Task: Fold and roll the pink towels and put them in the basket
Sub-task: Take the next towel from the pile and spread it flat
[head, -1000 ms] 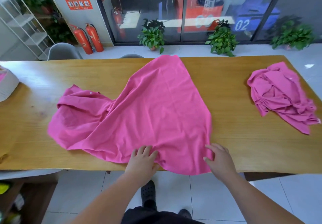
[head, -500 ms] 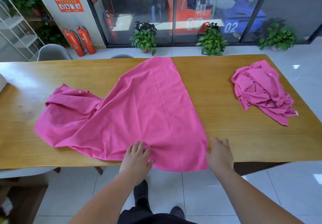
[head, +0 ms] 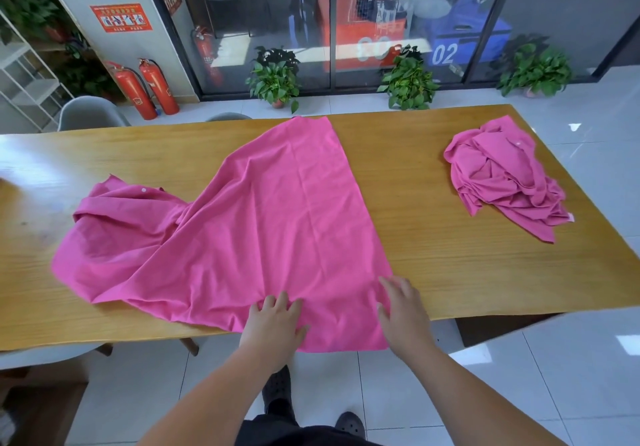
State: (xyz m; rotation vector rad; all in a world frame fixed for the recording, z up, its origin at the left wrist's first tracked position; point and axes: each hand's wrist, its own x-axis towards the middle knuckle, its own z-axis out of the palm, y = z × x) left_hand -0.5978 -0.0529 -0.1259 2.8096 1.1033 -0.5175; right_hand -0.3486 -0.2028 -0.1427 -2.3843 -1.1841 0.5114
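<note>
The left hand (head: pixel 273 322) lies palm down on the near edge of the spread towel (head: pixel 277 217). Its fingers (head: pixel 282 301) are straight and a little fanned, flat on the cloth and gripping nothing. The right hand (head: pixel 403 312) lies palm down on the towel's near right corner. Its fingers (head: pixel 398 286) are also straight and close together, and they reach across the cloth's right edge to where it meets the bare tabletop (head: pixel 450 265). The thumb is set apart on the cloth, and no fold is pinched between it and the fingers.

The towel runs from the far edge of the tabletop to the near one, where a strip of it hangs over between the two hands. Its right part is smooth with a faint lengthwise crease. Its left part is bunched and wrinkled, and a small white dot shows near the top of the bunch. A second pink towel (head: pixel 502 178) lies crumpled well apart on the right of the tabletop, with a small white tag at its near right tip.

Behind the glass wall, a blue box (head: pixel 464 43) bears "02" in white. The orange box (head: pixel 360 29) beside it has white digits too blurred to read. A red sign (head: pixel 121 17) on the wall carries pictures and small writing that cannot be read, and two red extinguishers (head: pixel 145 88) stand below it.
</note>
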